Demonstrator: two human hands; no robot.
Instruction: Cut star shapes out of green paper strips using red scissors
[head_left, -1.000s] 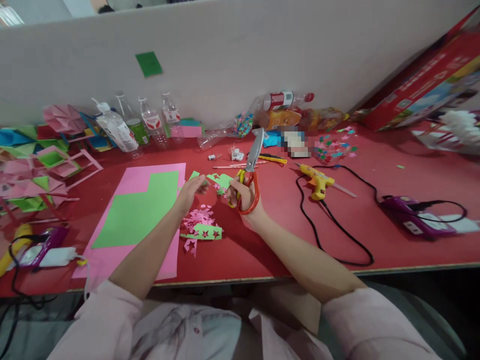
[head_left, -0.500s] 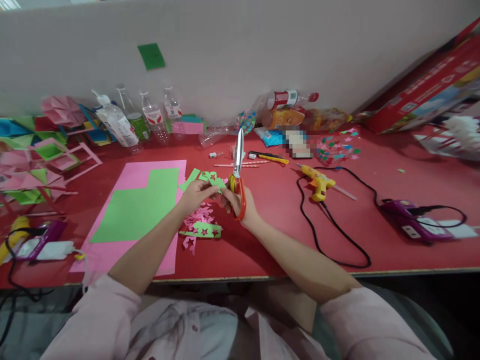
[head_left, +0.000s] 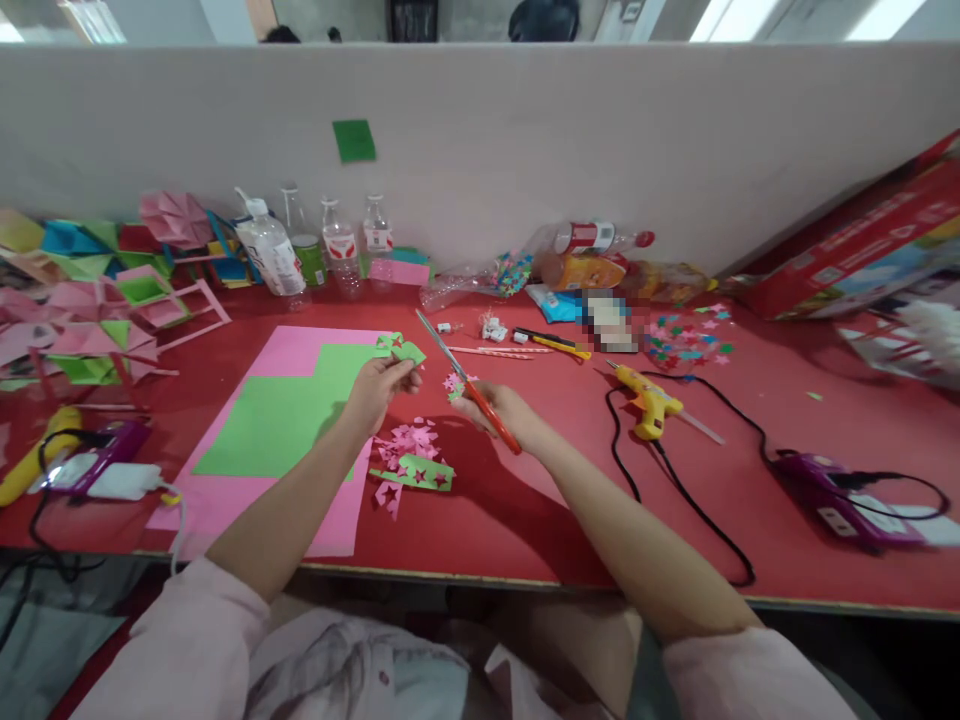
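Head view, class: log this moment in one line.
left hand: holds star-cut green paper | right hand: holds scissors | red table: pink scraps

Glue gun (head_left: 649, 404) right of scissors (head_left: 480, 398)

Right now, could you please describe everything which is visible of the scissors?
The scissors have slim, grey, metal-looking blades and an orange-red handle that looks like plastic. The right hand holds them by the handle above the red table, tip slanting forward and to the left, near the green paper piece in the left hand, with no contact visible. They appear nearly edge-on, so whether the blades are open is unclear.
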